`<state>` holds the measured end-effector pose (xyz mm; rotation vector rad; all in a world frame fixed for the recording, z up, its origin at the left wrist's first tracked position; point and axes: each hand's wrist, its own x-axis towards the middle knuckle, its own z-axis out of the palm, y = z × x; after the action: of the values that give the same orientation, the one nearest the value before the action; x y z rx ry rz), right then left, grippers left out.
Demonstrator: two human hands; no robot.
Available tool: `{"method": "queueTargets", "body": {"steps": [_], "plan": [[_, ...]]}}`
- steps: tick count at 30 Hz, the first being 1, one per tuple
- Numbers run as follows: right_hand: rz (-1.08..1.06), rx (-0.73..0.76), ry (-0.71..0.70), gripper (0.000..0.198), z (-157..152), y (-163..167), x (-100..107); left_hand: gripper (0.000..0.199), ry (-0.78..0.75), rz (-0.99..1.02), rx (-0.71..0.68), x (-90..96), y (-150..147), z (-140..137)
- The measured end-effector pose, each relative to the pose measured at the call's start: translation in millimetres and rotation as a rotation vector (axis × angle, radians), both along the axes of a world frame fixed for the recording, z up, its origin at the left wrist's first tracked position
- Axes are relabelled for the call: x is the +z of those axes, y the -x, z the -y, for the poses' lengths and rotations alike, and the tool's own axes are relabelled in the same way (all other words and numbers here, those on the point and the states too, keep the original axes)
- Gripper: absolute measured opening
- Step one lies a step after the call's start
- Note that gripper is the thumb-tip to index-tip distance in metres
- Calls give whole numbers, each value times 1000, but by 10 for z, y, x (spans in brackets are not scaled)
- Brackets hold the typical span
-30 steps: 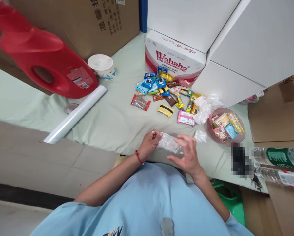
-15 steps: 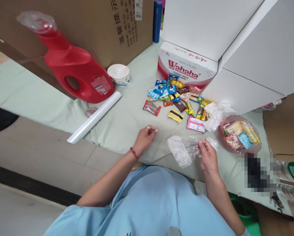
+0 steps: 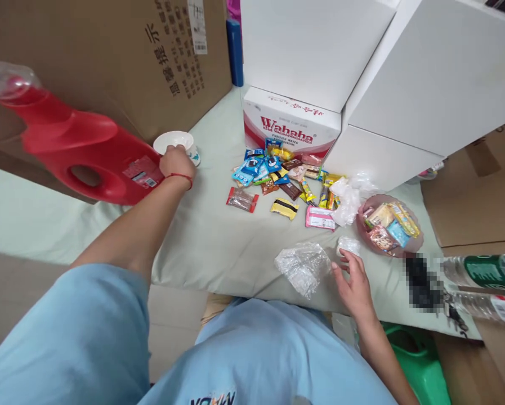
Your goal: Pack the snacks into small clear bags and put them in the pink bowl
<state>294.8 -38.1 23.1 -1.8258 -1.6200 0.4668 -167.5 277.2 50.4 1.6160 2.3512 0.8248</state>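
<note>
My left hand (image 3: 178, 162) reaches to the white paper tub (image 3: 174, 136) at the left, its fingers over the rim and inside, hidden from view. A red jug (image 3: 108, 163) stands right beside that wrist. My right hand (image 3: 353, 284) is open with fingers apart, holding nothing. Just left of its fingertips, a crumpled clear plastic bag (image 3: 300, 267) lies on the cloth. Beyond the fingers sits a small wad of clear plastic (image 3: 349, 244). Farther back is a pile of wrapped snacks (image 3: 273, 169), with a yellow packet (image 3: 284, 208) and a pink-edged packet (image 3: 320, 217) in front.
A pink glass bowl (image 3: 412, 244) of wrapped snacks stands at the right, near plastic bottles (image 3: 484, 270) and keys (image 3: 457, 318). Behind the pile is a Wahaha carton (image 3: 292, 124) against white cabinets (image 3: 307, 45). A large cardboard box (image 3: 100, 67) stands back left.
My left hand has moved left and forward to the paper tub. My right hand has let go of the plastic bag, now lying on the cloth. The white roll is no longer visible.
</note>
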Motion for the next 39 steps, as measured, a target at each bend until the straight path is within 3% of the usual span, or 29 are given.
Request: {"method": "queueTargets", "body": {"steps": [3, 7, 9, 10, 12, 15, 19, 22, 26, 28, 30, 32, 35, 39], "plan": [[36, -26, -61, 39, -21, -55, 124, 45, -38, -51, -75, 99, -200, 317], [103, 62, -247, 30, -193, 72, 474, 39, -16, -216, -484, 190, -769, 1231], [133, 198, -341, 32, -331, 256, 673, 30, 13, -212, -628, 126, -1102, 1741], [142, 299, -357, 33, -408, 368, 750, 30, 24, -186, -769, 65, -1253, 1969], [162, 558, -292, 33, -576, 602, 819, 27, 18, -72, -956, -91, -1489, 2332], [281, 865, 3, 36, -830, 885, 710, 20, -7, 46, -987, -316, -1638, 2628], [526, 894, 310, 57, -1083, 1076, 478, 31, -147, -15, -944, -502, -1565, 2754], [673, 881, 454, 52, -1194, 1187, 437, 43, -250, -23, -920, -592, -1503, 2797], [754, 859, 532, 37, -1242, 1282, 453, 52, -334, 46, -894, -672, -1529, 2808], [664, 876, 489, 31, -1200, 1234, 462, 54, -340, 108, -844, -694, -1558, 2794], [441, 887, 386, 30, -1118, 1105, 488, 56, -334, 171, -802, -703, -1582, 2781], [138, 810, 255, 31, -1037, 911, 534, 58, -316, 218, -811, -696, -1598, 2772], [-237, 454, 43, 38, -1063, 548, 590, 49, -251, 224, -910, -649, -1610, 2750], [-320, -50, -269, 58, -1570, 23, 507, 29, -188, 159, -1018, -547, -1613, 2697]]}}
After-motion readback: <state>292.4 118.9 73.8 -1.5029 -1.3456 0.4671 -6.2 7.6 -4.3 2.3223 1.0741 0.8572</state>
